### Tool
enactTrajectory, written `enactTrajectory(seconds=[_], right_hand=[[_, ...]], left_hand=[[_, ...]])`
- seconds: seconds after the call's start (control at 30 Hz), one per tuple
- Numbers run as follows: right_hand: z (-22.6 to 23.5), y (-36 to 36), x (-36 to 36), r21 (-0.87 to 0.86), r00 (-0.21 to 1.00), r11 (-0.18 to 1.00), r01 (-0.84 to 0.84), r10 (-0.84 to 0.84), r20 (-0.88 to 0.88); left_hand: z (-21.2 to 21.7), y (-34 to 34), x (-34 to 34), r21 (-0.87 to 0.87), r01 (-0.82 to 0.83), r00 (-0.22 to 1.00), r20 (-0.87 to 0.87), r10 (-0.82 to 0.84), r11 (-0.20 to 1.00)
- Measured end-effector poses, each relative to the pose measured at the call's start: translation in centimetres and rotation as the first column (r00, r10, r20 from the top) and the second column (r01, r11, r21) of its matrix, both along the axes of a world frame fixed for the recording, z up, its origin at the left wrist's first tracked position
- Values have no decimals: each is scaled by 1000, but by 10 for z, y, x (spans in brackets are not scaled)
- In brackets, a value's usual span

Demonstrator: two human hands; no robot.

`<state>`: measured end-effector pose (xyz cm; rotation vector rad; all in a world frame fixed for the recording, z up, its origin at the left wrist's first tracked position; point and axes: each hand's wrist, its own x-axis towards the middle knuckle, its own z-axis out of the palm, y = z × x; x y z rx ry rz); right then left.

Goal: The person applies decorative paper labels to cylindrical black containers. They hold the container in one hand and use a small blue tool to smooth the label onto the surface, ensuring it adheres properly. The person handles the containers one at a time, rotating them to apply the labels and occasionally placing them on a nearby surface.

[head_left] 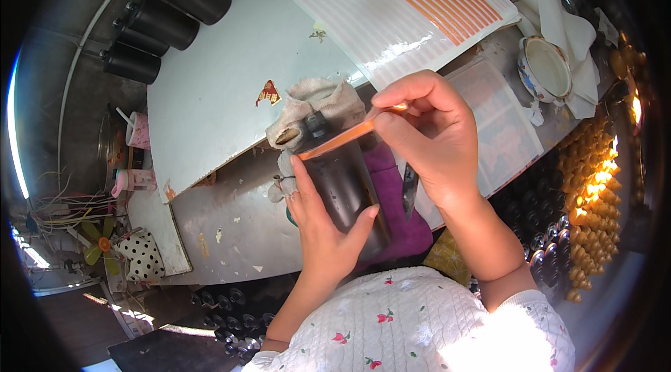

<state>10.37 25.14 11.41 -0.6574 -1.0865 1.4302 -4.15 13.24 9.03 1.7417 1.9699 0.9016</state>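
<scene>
A black bottle (337,187) with a narrow neck lies tilted in front of me on a purple cloth (402,215), its neck pointing away against a crumpled beige cloth (328,101). My left hand (323,232) grips the bottle's body, thumb along the right side, index fingertip pressing one end of a thin orange strip (339,140) near the shoulder. The strip runs taut across the bottle to my right hand (433,127), which pinches its other end between thumb and forefinger. Below the right hand, a dark blade-like tool (409,190) rests on the purple cloth.
A sheet of orange and pale strips (419,9) lies on the white board (231,71) ahead. Several black bottles (164,21) line the far left. An enamel bowl (545,68) stands at the right; a polka-dot pouch (142,254) is at the left. Gold-coloured pieces (590,211) fill the right side.
</scene>
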Motion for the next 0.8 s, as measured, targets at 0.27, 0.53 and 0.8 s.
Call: enactTrajectory(seconds=[0.27,0.53,0.8], right_hand=[[-41,3,15,-267,998,962,57,-55,17],[-57,6,14,-400,999,916,28,-35,-10],[-53,1,13,-399,998,917,12,-38,-58]], left_hand=[[3,-1,1,-76,-7,998,-56,3,997],[21,5,8,-65,70,911,-402,-90,995],[23,12,17,-17,168,829,-539,-150,986]])
